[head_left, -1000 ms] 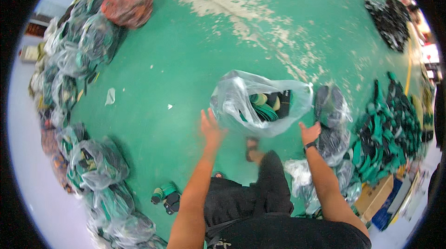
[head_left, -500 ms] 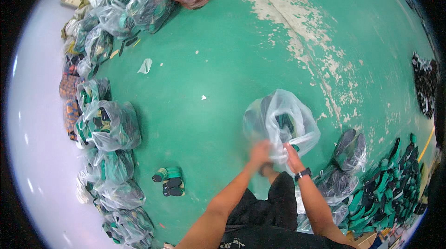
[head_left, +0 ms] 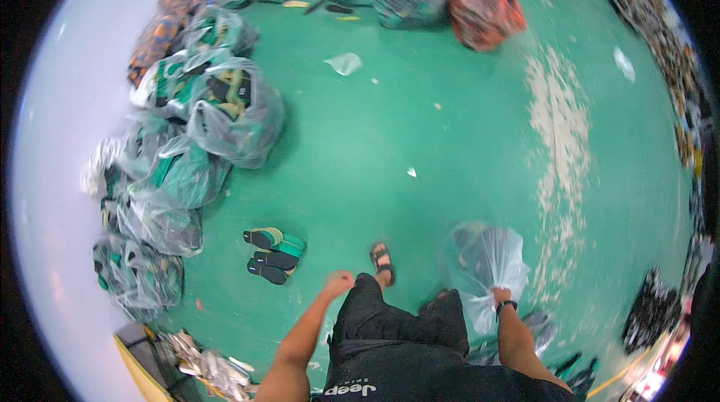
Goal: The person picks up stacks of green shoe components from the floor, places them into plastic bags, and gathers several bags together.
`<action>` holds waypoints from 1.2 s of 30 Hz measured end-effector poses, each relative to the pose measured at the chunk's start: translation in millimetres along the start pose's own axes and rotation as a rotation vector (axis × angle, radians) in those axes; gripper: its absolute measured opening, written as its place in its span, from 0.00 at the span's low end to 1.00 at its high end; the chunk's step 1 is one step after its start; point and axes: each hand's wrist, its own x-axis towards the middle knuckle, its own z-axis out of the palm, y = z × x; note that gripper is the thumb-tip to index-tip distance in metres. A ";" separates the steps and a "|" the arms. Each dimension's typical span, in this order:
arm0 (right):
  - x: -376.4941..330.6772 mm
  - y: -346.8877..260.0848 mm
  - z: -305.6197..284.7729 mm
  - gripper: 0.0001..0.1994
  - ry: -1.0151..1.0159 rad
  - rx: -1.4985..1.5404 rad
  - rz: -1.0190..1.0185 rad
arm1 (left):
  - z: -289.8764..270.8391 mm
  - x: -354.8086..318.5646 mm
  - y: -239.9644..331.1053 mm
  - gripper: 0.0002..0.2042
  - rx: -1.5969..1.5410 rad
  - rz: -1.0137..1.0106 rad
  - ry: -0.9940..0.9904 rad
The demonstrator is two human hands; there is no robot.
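My right hand (head_left: 501, 295) is closed round the gathered neck of a clear plastic bag (head_left: 491, 252). The bag bulges beyond the hand, low over the floor beside my right leg; its contents are only dimly visible through the film. Out to the left of my knees, my left hand (head_left: 340, 282) is loosely curled, slightly blurred, with nothing visible in it. Nearest to that hand are small stacks of green and black insoles (head_left: 276, 256), lying on the green floor to its left.
Filled clear bags (head_left: 236, 113) line the left wall and continue along the far side, ending at a red bag (head_left: 484, 8). A plastic scrap (head_left: 344, 64) lies on the floor. A dark heap (head_left: 651, 312) sits at the right, near a yellow line.
The bag's open mouth is now gathered in my right hand. My left hand has let go and moved away to the left. My view has turned left, and my feet have shifted.
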 end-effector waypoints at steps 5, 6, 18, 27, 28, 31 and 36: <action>26.8 -119.7 -69.6 0.12 0.115 1.110 0.775 | -223.6 -43.1 -120.0 0.04 -0.306 -0.191 0.536; 26.9 -143.0 -87.6 0.12 0.181 1.136 0.745 | -253.2 -41.9 -113.7 0.04 -0.295 -0.298 0.559; 225.1 -344.2 -307.3 0.09 -0.115 -0.448 -0.206 | -298.9 5.5 -126.8 0.09 -0.430 -0.537 0.272; 329.3 -580.8 -439.3 0.11 -0.055 0.715 0.710 | -383.1 94.0 -115.3 0.09 -1.197 -0.632 0.316; 364.6 -539.5 -448.5 0.12 0.040 0.165 0.312 | -396.0 126.3 -120.3 0.09 -1.267 -0.536 0.257; 432.8 -646.0 -514.2 0.11 -0.067 -0.589 -0.398 | -435.0 190.2 -152.9 0.08 -0.915 -0.539 0.446; 548.6 -823.0 -596.6 0.12 0.185 -0.527 -0.340 | -547.6 253.7 -122.1 0.07 -1.211 -0.675 0.548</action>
